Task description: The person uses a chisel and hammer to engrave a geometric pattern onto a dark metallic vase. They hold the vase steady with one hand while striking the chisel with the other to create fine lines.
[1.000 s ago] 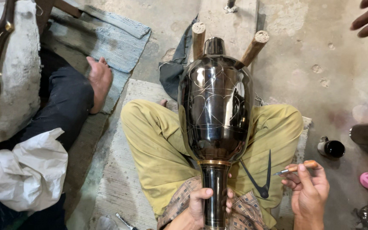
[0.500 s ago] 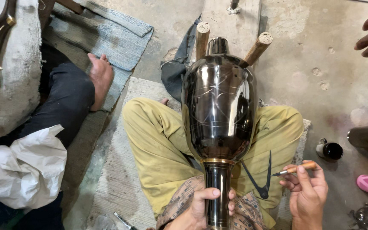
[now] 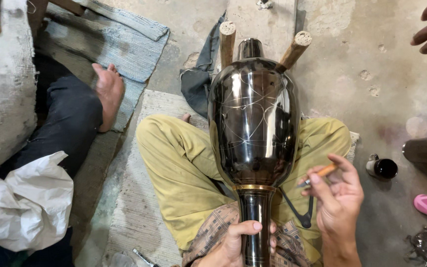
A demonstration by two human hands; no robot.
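I am sitting cross-legged on a mat (image 3: 144, 207) on the floor with a big dark shiny vase (image 3: 254, 118) lying across my lap, its far end resting between two wooden pegs (image 3: 295, 49). My left hand (image 3: 233, 242) is wrapping its grip tight around the vase's narrow neck, while my right hand (image 3: 339, 198) is pinching a small orange-handled tool (image 3: 318, 175) in its fingers just beside the vase, not touching it.

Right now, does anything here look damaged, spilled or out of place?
Nothing stands out. The dark metal vase lies propped between two wooden pegs, left hand gripping its neck, right hand holding a small engraving tool. Its thin lines look deliberate, not scratches.
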